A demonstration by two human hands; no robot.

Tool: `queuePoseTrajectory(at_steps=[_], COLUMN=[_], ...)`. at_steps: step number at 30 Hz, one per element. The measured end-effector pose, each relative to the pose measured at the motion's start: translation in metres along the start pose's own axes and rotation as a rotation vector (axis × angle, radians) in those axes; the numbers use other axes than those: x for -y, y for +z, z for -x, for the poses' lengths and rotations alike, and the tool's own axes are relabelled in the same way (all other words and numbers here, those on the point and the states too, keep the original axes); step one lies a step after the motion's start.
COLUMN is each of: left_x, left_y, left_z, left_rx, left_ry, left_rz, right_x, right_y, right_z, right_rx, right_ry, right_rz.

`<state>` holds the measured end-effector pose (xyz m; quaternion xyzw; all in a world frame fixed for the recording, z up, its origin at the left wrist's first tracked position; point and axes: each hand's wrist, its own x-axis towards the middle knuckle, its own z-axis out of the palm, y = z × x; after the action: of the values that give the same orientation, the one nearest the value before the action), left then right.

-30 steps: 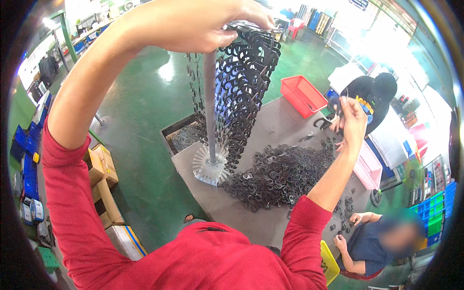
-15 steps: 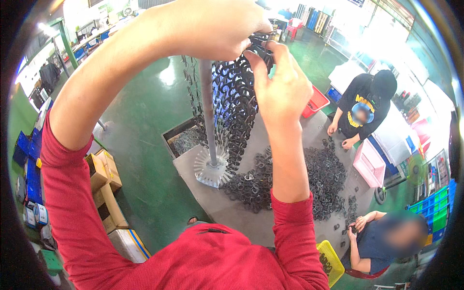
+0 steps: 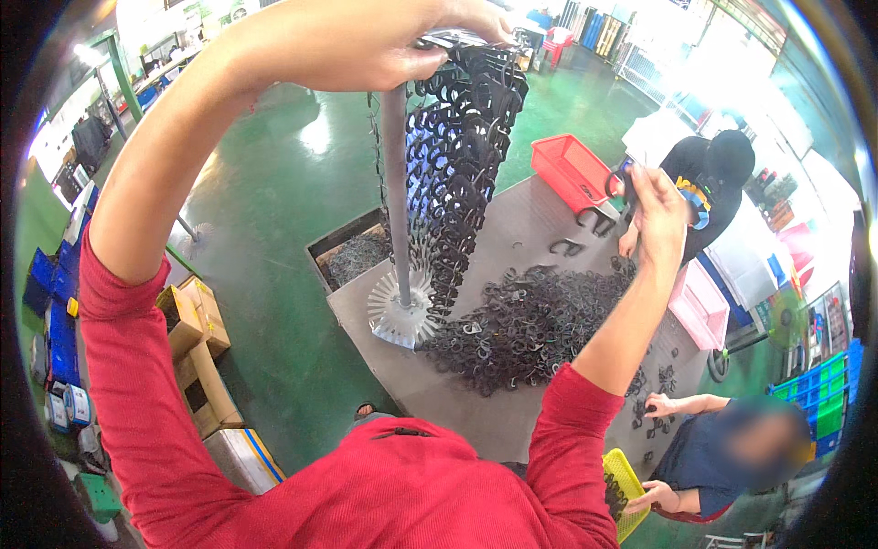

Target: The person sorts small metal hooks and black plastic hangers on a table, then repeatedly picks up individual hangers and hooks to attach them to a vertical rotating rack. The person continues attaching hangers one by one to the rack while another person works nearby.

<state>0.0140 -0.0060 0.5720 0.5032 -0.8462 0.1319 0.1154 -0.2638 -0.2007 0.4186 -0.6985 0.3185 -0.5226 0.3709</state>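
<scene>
My left hand (image 3: 402,41) is raised high and grips the top of a tall grey metal pole rack (image 3: 395,183) hung with many black hook-shaped parts (image 3: 462,156). The pole stands on a round finned base (image 3: 398,316) on a grey table (image 3: 402,375). My right hand (image 3: 657,206) is lifted to the right of the rack, fingers pinched on a black hook-shaped part. A big heap of the same black parts (image 3: 526,325) lies on the table below it.
A red bin (image 3: 572,169) and a pink bin (image 3: 700,306) sit at the table's edges. A box of parts (image 3: 352,256) stands behind the pole. Two other people work at the table's right side. Cardboard boxes (image 3: 197,339) are on the green floor at left.
My right hand has drawn back from the top of the rack, down and to the right, now over the heap. My left hand stays on the rack's top.
</scene>
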Motion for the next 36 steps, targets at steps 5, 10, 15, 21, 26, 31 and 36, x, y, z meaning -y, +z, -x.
queuePoseTrajectory(at_steps=[5, 10, 15, 21, 26, 31, 36], left_x=[-0.026, -0.024, -0.041, -0.042, -0.050, -0.028, -0.014], left_y=[-0.010, -0.003, -0.007, -0.009, -0.011, -0.005, -0.003], left_z=[-0.007, -0.024, -0.032, -0.028, -0.036, -0.020, -0.006], left_rx=[0.023, 0.127, 0.091, 0.076, 0.170, 0.023, 0.008], left_ry=[0.005, -0.024, 0.029, 0.021, -0.171, 0.037, 0.001], left_rz=[0.047, -0.086, -0.021, -0.070, -0.001, -0.112, -0.026], right_x=[-0.005, 0.051, 0.072, 0.077, 0.063, 0.032, -0.012], right_y=[-0.019, 0.078, 0.131, 0.131, 0.105, 0.063, -0.019], right_z=[0.012, 0.025, 0.029, 0.022, 0.013, 0.021, 0.000], right_rx=[-0.172, -0.166, -0.282, 0.011, 0.345, 0.182, 0.006], right_ry=[-0.026, -0.523, -0.673, -0.262, -0.192, -0.097, 0.057], right_rz=[0.920, 0.260, 0.465, -0.376, -0.679, -0.612, 0.119])
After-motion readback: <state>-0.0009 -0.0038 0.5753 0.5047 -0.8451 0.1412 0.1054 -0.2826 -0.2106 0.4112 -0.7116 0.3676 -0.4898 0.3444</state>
